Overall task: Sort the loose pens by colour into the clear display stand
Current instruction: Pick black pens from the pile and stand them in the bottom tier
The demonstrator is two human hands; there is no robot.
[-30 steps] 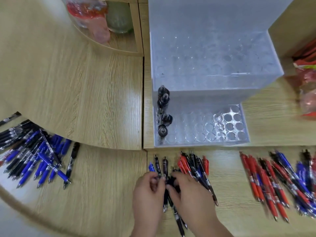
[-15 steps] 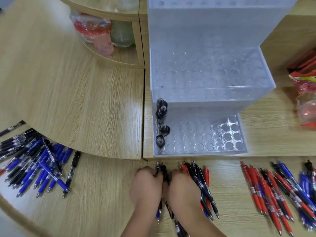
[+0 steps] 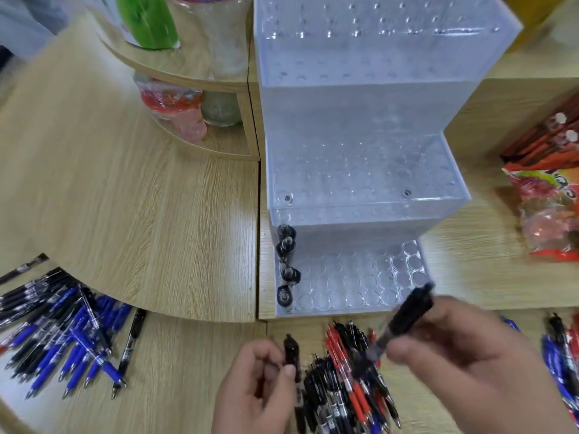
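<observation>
Pinching a black pen (image 3: 404, 321) in the right hand (image 3: 463, 355), raised and tilted just in front of the lowest tier of the clear display stand (image 3: 360, 195). Gripping a second black pen (image 3: 291, 355) in the left hand (image 3: 260, 389), fingers curled round it. Under both: mixed red-and-black pile (image 3: 347, 380) on the bench (image 3: 156, 214). In the stand's lowest tier, leftmost column: four standing pens (image 3: 286, 267), black. Far left: blue-and-black pile (image 3: 62, 333).
</observation>
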